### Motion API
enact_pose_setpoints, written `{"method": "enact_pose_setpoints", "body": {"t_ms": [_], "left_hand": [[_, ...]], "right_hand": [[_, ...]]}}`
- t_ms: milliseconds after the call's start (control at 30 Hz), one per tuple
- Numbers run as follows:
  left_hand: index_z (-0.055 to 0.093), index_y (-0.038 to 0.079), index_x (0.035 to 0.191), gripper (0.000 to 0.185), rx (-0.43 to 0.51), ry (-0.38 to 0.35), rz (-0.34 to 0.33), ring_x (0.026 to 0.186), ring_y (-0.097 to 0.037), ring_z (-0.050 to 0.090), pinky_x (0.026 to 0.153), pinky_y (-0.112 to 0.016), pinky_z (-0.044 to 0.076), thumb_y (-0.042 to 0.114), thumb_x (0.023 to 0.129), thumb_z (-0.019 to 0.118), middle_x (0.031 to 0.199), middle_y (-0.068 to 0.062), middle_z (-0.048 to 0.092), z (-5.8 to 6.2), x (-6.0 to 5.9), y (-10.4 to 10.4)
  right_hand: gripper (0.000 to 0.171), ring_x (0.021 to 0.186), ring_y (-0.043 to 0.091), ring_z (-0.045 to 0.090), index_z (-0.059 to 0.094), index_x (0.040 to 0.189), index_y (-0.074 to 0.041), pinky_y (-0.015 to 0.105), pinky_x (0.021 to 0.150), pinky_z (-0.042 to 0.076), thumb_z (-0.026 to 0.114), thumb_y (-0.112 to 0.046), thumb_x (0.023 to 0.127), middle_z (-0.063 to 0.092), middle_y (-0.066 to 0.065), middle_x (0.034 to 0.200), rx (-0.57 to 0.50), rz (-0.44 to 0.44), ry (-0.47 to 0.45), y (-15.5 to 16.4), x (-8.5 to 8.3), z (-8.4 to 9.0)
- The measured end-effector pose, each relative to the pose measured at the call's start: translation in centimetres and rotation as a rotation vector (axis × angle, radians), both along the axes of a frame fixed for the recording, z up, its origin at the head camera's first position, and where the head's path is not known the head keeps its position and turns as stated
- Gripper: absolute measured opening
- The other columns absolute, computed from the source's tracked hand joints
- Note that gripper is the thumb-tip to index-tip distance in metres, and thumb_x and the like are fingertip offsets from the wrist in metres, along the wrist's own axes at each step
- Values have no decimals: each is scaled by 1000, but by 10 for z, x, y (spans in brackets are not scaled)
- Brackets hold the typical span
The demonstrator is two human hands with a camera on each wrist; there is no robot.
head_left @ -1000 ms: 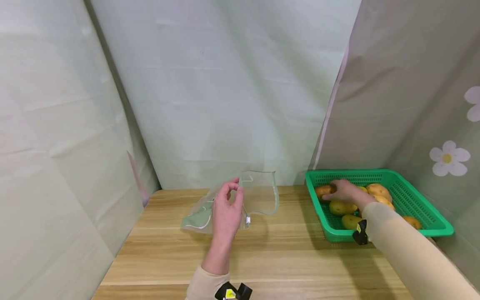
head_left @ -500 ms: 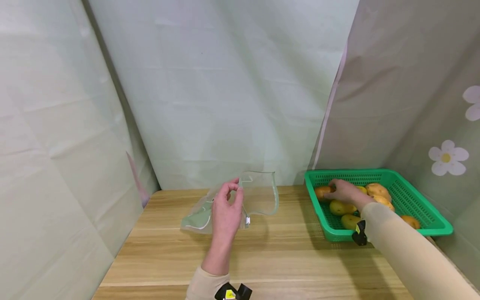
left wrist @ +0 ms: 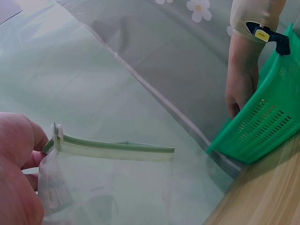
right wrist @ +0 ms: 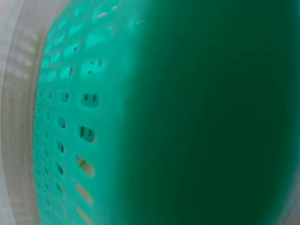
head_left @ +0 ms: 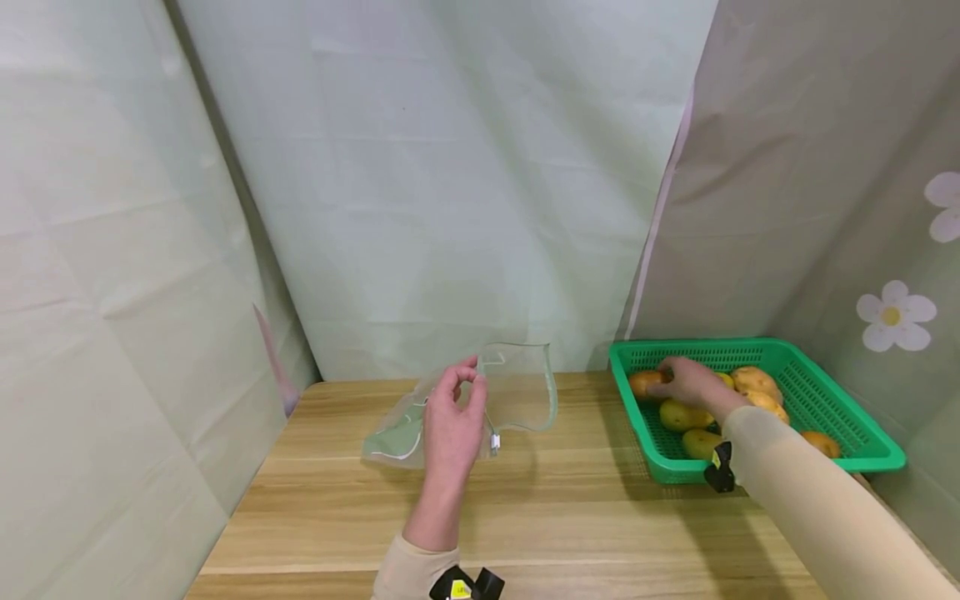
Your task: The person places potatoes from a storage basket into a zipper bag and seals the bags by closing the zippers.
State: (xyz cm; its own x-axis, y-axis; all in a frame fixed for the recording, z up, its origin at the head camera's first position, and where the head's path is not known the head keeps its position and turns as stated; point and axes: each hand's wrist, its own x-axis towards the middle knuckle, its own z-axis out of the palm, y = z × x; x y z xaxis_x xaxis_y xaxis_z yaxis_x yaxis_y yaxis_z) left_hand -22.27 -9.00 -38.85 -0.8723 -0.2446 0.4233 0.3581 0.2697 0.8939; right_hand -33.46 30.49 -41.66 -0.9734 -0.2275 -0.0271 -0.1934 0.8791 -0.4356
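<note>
My left hand (head_left: 453, 417) pinches a clear zip bag (head_left: 517, 387) by its upper edge over the table. In the left wrist view the bag (left wrist: 112, 183) hangs from the fingers, its green zip strip and white slider at the top. On the right, my right hand (head_left: 693, 385) reaches into a green basket (head_left: 840, 408) and grips the right end of an orange-brown vegetable (head_left: 645, 384), whose kind is unclear. Yellowish potatoes (head_left: 684, 415) lie around and under that hand. The right wrist view shows mostly the basket's slotted wall (right wrist: 89, 117), which hides the fingers.
The basket stands at the right rear of the wooden table (head_left: 585, 533), near a grey curtain (head_left: 795, 250) with flowers. A pale curtain (head_left: 465, 183) hangs behind the table, another at the left. More potatoes (head_left: 755, 383) lie in the basket's middle and front.
</note>
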Motion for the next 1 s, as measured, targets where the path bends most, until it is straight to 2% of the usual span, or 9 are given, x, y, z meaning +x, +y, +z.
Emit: {"method": "enact_pose_setpoints", "body": {"t_ms": [333, 600, 767, 1000], "left_hand": [[67, 11, 98, 9, -4, 0, 4, 147, -32, 56, 124, -54, 43, 12, 107, 67, 143, -5, 73, 0, -1, -1], [68, 11, 98, 8, -8, -7, 9, 147, -30, 57, 124, -53, 43, 12, 106, 67, 142, -3, 74, 0, -2, -1], [68, 11, 98, 8, -4, -9, 10, 147, -31, 57, 124, -53, 43, 12, 106, 67, 142, -3, 74, -1, -3, 0], [68, 10, 99, 8, -8, -11, 5, 147, -31, 56, 124, -53, 43, 12, 107, 67, 142, -4, 73, 0, -3, -1]], "right_hand": [[57, 121, 58, 62, 63, 134, 14, 70, 100, 51, 78, -32, 105, 67, 37, 130, -22, 2, 57, -6, 10, 18], [69, 128, 59, 58, 57, 145, 14, 72, 105, 49, 76, -40, 106, 62, 39, 140, -71, -33, 67, -1, 12, 23], [69, 128, 59, 58, 57, 145, 14, 72, 105, 48, 77, -39, 106, 62, 39, 140, -102, -41, 102, 1, 17, 29], [73, 131, 58, 56, 54, 150, 12, 73, 106, 47, 74, -44, 108, 58, 39, 146, -118, -58, 104, 0, 27, 42]]}}
